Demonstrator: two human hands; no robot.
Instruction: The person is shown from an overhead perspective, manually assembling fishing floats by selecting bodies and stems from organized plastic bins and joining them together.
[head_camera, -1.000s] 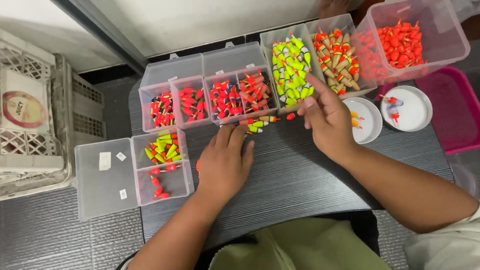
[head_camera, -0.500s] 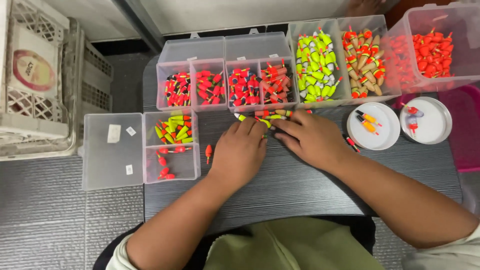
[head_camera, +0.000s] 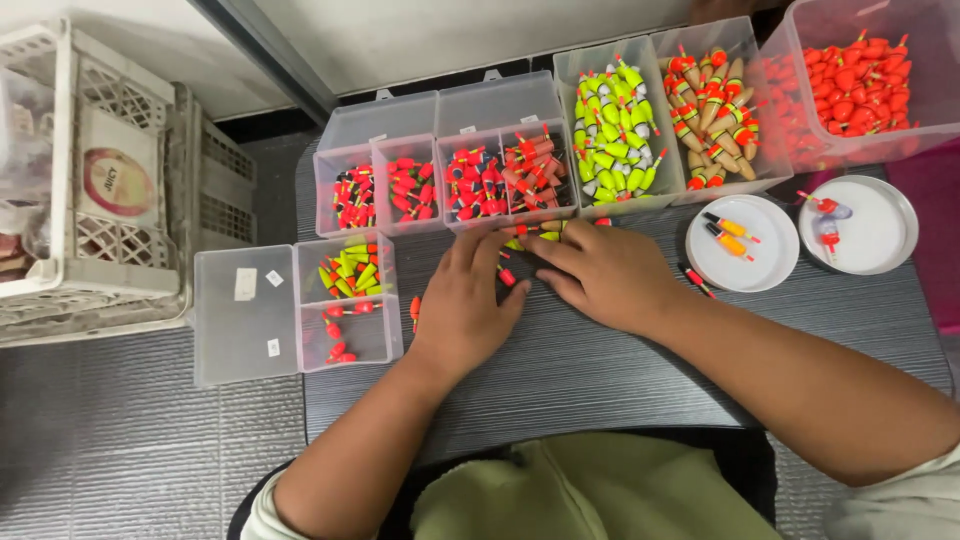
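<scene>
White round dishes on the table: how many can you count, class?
2. One dish lies right of the right hand and holds two floats; the other dish sits beside it, further right. None seem hidden.

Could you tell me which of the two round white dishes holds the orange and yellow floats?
The left dish, nearer the right hand. It holds two slim orange-and-yellow floats; the right dish holds red and bluish ones.

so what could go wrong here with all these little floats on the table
Both hands, left hand and right hand, crowd the loose floats at the table's middle, so a sweep might knock some off. One stray float lies loose beside the white dish and could roll away. Colours may get mixed between compartments.
</scene>
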